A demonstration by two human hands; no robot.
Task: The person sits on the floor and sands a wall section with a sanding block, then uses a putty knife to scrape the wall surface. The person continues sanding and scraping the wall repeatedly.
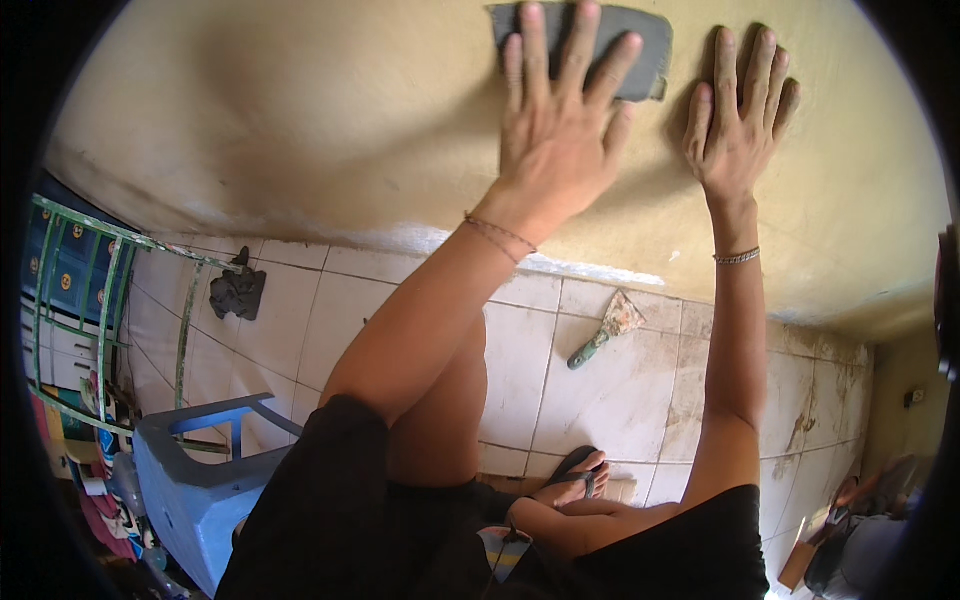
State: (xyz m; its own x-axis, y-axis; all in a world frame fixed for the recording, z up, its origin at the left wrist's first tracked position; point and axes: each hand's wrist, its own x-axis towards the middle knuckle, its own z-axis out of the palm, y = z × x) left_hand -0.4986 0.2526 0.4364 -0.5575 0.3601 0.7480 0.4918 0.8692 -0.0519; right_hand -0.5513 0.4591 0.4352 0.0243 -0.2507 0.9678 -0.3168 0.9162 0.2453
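My left hand (559, 142) presses a dark grey sheet of sandpaper (645, 56) flat against the yellowish painted wall (360, 97). Its fingers are spread over the sheet, and the thumb rests off to the right, below the sheet's lower edge. One corner of the paper looks worn or folded. To the right, my right hand (739, 127) lies palm to the wall with nothing visible in it. Dust greys its fingers. Below the hands, a paint scraper (607, 330) with a green handle and a crusted blade lies on the floor tiles.
White tiles (510, 375) meet the wall along a patchy white strip. A blue plastic stool (180, 480) stands at my left, near a green metal frame (112, 315). Beyond lies a dark crumpled item (238, 291). At lower right are blurred objects (847, 547). My sandalled foot (574, 480) is below.
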